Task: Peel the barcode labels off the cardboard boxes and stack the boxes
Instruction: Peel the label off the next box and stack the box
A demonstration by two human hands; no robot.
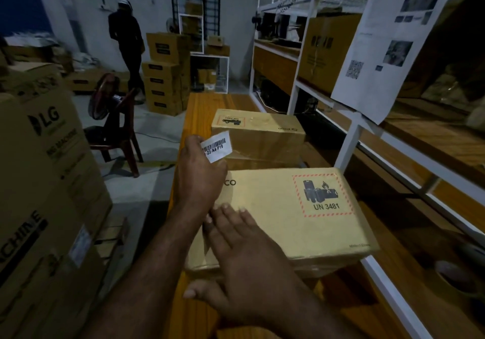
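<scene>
Over the near box [283, 212], left hand [199, 173]: pinches one peeled barcode label [216, 146] in its fingertips, above the box's far left corner.
Right hand [244, 254]: fingers straight, nearly side by side, lying flat on the left end of the near box.
Done: this label is off; no barcode shows on the near box top.
Remaining: far box [262, 133], behind the near box, is not yet stacked with it, I judge.
Count: two hands, one label, two box tops; perhaps one more box under each.
</scene>
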